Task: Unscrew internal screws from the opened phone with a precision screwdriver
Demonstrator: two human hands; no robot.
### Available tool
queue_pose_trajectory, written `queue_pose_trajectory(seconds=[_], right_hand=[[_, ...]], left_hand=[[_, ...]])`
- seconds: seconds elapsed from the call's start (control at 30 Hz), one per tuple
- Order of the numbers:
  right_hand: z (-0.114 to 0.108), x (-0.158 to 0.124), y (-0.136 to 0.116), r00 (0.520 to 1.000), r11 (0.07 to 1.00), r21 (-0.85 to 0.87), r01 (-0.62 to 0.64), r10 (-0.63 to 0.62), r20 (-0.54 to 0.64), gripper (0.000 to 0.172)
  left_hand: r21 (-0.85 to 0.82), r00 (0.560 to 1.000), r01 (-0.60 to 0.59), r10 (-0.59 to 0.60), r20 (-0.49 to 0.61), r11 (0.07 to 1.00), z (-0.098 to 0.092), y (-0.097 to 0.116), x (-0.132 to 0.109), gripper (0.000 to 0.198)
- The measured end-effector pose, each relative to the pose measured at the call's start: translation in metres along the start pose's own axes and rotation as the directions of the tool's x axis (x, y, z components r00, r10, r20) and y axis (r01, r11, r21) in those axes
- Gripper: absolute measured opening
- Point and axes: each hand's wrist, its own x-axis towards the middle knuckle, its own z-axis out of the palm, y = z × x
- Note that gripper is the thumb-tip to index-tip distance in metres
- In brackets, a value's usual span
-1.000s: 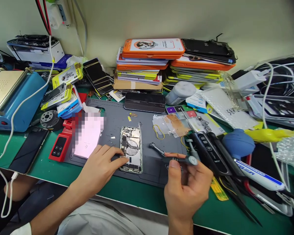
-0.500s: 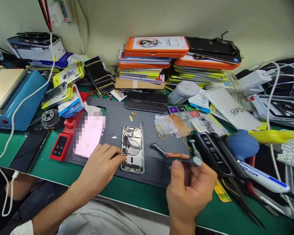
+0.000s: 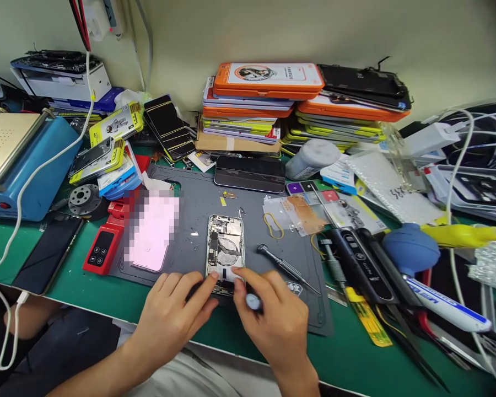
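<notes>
An opened phone (image 3: 226, 245) lies on the grey work mat, its circuit board and a round coil showing. My left hand (image 3: 182, 309) grips its lower left side, the index fingertip on the inner parts and the thumb lower down. At the lower right side, my right hand (image 3: 275, 314) is closed, with index finger and thumb touching the phone. A screwdriver is tucked in that hand; only its round cap (image 3: 254, 301) stands out clearly. Another screwdriver (image 3: 287, 269) lies on the mat to the right of the phone. My fingers hide the phone's bottom end.
A pink phone (image 3: 151, 237) rests on a red device (image 3: 103, 248) at the left. Behind lies a dark phone screen (image 3: 249, 174). To the right are a black tool (image 3: 361, 264), tweezers (image 3: 417, 347) and a blue air blower (image 3: 411, 248). Stacked boxes (image 3: 268, 80) line the wall.
My right hand has moved left to the phone, with the screwdriver now tucked in its palm. My left hand has slid down and right along the phone's lower left side.
</notes>
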Motion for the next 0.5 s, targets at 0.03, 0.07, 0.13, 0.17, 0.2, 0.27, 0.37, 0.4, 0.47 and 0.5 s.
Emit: queue_pose_trajectory(seconds=[0.03,0.07,0.13,0.17,0.2,0.27,0.37,0.4,0.47,0.5], right_hand=[[0.0014,0.0006,-0.0008,0.998,0.999,-0.023,0.03,-0.029,0.048,0.015],[0.0027,0.0008,-0.0008,0.995,0.997,-0.038,0.065,-0.061,0.083,0.017],[0.0045,0.0001,0.0003,0.985,0.991,-0.058,0.123,-0.115,0.125,0.022],[0.005,-0.0005,0.0011,0.982,0.988,-0.065,0.141,-0.131,0.139,0.025],[0.0052,-0.0012,0.0018,0.979,0.986,-0.072,0.152,-0.14,0.151,0.029],[0.0053,-0.002,0.0024,0.974,0.983,-0.085,0.162,-0.146,0.173,0.036],[0.0052,-0.002,0.0015,0.97,0.98,-0.11,0.168,-0.144,0.194,0.042],[0.0052,-0.0016,0.001,0.97,0.978,-0.12,0.169,-0.144,0.198,0.043],[0.0056,-0.001,0.0002,0.969,0.975,-0.138,0.176,-0.146,0.201,0.043],[0.0058,-0.0007,-0.0001,0.968,0.973,-0.145,0.18,-0.149,0.204,0.042]], left_hand=[[0.007,1.0,0.007,-0.007,0.002,1.0,0.0018,0.0005,-0.0009,0.033],[0.011,1.0,0.011,-0.011,0.003,1.0,0.0031,0.0006,-0.0014,0.032],[0.011,1.0,0.017,-0.017,0.002,1.0,0.0048,0.0001,-0.0015,0.031],[0.007,1.0,0.019,-0.019,0.0,1.0,0.0052,-0.0003,-0.0015,0.031],[0.001,1.0,0.02,-0.02,-0.001,1.0,0.0056,-0.0005,-0.0014,0.031],[-0.014,1.0,0.027,-0.027,-0.003,1.0,0.0062,-0.0005,-0.0012,0.031],[-0.03,0.999,0.045,-0.045,-0.003,0.999,0.0067,0.0003,-0.0004,0.029],[-0.032,0.999,0.048,-0.048,-0.002,0.998,0.0068,0.0007,-0.0001,0.028],[-0.025,0.999,0.048,-0.048,0.003,0.999,0.0068,0.0012,0.0007,0.029],[-0.019,0.999,0.045,-0.045,0.005,0.999,0.0067,0.0014,0.0009,0.029]])
